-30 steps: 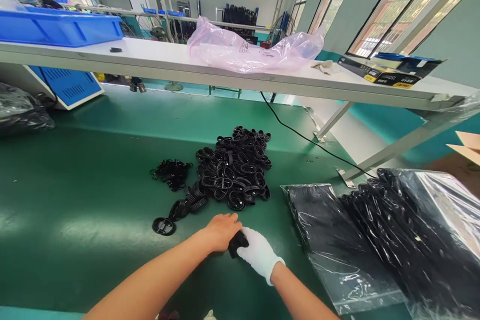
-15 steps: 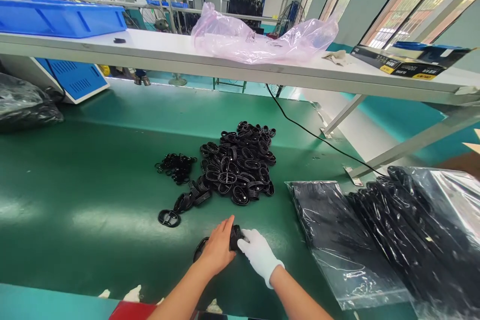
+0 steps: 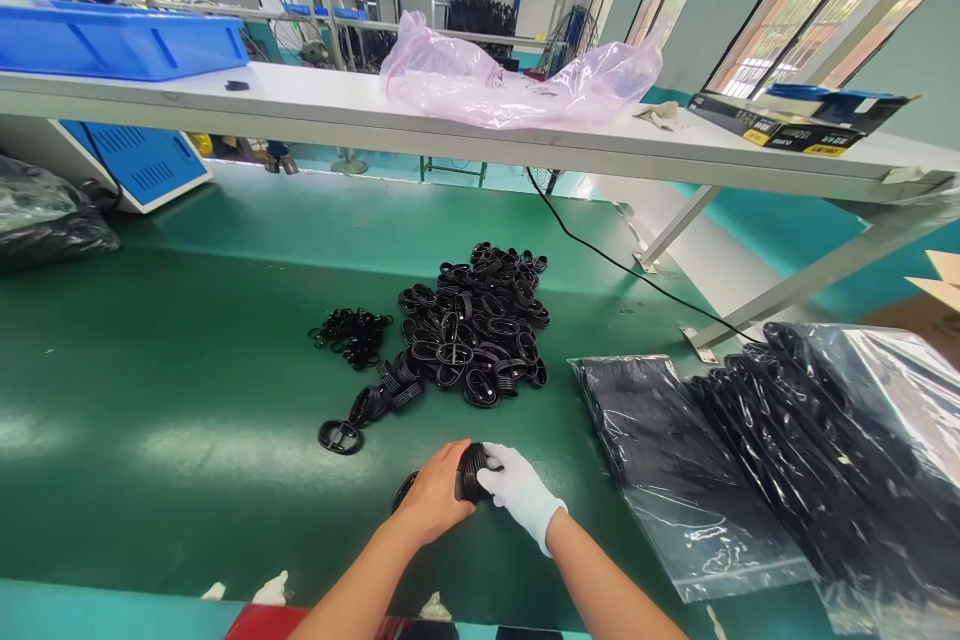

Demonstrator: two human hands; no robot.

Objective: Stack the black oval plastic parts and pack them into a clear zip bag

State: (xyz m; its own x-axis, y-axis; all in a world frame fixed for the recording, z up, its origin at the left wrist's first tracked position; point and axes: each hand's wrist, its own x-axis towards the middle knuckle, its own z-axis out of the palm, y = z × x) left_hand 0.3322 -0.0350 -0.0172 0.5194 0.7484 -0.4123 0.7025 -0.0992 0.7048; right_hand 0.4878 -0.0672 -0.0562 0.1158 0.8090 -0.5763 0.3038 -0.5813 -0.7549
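Observation:
Between my hands is a coil of black cable [image 3: 472,472], with ridged turns facing up. My bare left hand [image 3: 433,495] wraps round its left side. A white glove covers my right hand [image 3: 517,490], whose fingers and thumb grip the coil's right end. Another black coil [image 3: 403,490] lies partly hidden behind my left hand. Farther back is a heap of black cable coils [image 3: 480,330], trailing off toward a single oval coil [image 3: 340,436] at the left. A smaller pile of thin black loops [image 3: 352,335] sits left of the heap.
Clear plastic bags of black items [image 3: 675,460] cover the right side of the green table [image 3: 187,360]. Above runs a white shelf [image 3: 315,110] with a blue bin [image 3: 127,40], pink plastic bag [image 3: 517,85] and black box [image 3: 780,125]. A black cord [image 3: 600,255] hangs down.
The coil and both hands have shifted slightly, and more of its ridged side shows between them. The camera view has moved a little. The heap is unchanged.

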